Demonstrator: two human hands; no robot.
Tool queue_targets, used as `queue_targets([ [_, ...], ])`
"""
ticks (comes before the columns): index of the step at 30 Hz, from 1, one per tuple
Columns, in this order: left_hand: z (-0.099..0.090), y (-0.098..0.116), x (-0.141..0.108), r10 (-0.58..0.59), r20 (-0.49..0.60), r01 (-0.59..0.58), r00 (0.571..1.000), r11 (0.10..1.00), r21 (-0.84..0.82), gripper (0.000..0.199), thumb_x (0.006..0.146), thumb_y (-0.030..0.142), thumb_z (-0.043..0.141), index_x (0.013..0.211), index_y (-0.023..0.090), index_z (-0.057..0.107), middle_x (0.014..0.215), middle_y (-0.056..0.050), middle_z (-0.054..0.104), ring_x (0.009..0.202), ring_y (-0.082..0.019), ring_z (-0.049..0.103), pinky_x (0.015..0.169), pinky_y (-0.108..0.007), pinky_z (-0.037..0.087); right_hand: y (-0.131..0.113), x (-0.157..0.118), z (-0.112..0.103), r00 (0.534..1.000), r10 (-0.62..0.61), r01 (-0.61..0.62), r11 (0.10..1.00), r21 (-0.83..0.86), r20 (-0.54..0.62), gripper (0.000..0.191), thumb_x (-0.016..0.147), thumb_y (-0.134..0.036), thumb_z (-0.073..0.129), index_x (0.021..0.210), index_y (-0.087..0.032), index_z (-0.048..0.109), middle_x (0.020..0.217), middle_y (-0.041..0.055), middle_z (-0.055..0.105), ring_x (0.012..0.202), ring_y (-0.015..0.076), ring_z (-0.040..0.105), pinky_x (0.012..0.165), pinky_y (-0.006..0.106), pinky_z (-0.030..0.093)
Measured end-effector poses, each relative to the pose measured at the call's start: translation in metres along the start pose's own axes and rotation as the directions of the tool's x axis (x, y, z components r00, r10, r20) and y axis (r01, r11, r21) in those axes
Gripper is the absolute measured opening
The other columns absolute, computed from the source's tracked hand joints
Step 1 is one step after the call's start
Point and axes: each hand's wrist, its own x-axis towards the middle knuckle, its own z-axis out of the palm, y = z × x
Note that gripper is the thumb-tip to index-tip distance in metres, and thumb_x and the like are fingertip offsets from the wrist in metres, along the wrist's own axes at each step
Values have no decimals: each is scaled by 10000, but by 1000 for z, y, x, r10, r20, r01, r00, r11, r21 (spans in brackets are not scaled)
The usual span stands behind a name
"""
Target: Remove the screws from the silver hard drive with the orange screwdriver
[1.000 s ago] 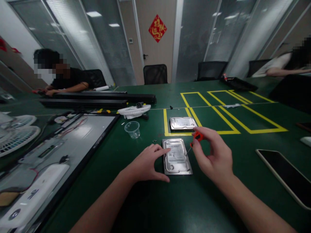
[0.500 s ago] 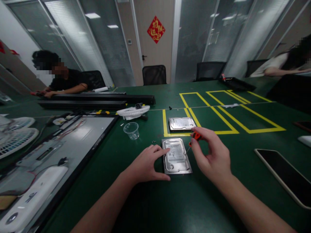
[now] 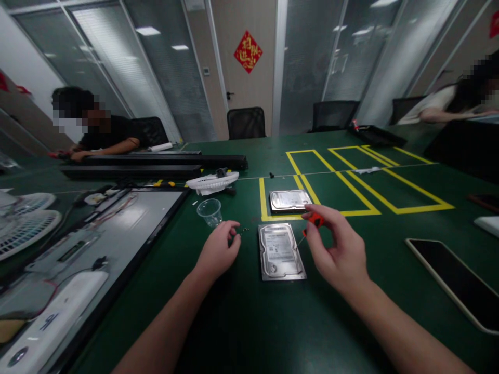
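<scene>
A silver hard drive [image 3: 278, 252] lies label side up on the green table in front of me. My right hand [image 3: 337, 244] grips a small screwdriver with an orange-red handle [image 3: 316, 220]; its thin shaft slants down to the drive's right edge. Left of the drive, my left hand [image 3: 218, 246] hovers with curled fingers, thumb and forefinger apart, and nothing visible between them. Several tiny screws [image 3: 245, 229] lie just beyond its fingertips. A clear plastic cup [image 3: 209, 210] stands right behind that hand. Past the first drive is a second hard drive [image 3: 289, 200], partly within yellow tape lines.
A large panel with exposed parts [image 3: 128, 228] covers the table's left side, with white fan grilles [image 3: 29, 234] beyond. A white round part [image 3: 212, 183] sits behind the cup. On the right lies a phone [image 3: 452, 280]. Two people sit at the far side.
My left hand has let go of the hard drive and moved left toward the screws and cup. The right hand keeps the screwdriver at the drive's right edge.
</scene>
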Motion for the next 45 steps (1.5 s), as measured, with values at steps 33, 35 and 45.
queue_targets([
  [33,-3,-22,11,-128,162,202,978,758,-620,302,983,462,639,1002,163,675,822,-6,602,748,-167,544,690,-273,434,-3,3,-1,997,-71,70,995,-76,-12,395,973,-141,700,1353,-218,621,1202,111,702,1078,249,707,953,432,619],
  [35,-4,-18,9,-123,178,211,976,725,-656,299,979,457,655,1003,160,672,831,-9,606,747,-162,541,690,-272,436,-2,3,-1,998,-64,63,995,-73,-12,399,975,-139,694,1360,-214,621,1208,111,704,1078,246,708,958,426,618],
  [45,-11,20,-7,208,315,-74,926,918,-389,124,1030,226,595,983,183,702,983,-42,659,874,-187,600,778,-311,464,-1,2,-1,999,-39,37,999,-38,-27,416,969,-138,695,1366,-235,618,1209,100,708,1081,255,711,948,444,619],
])
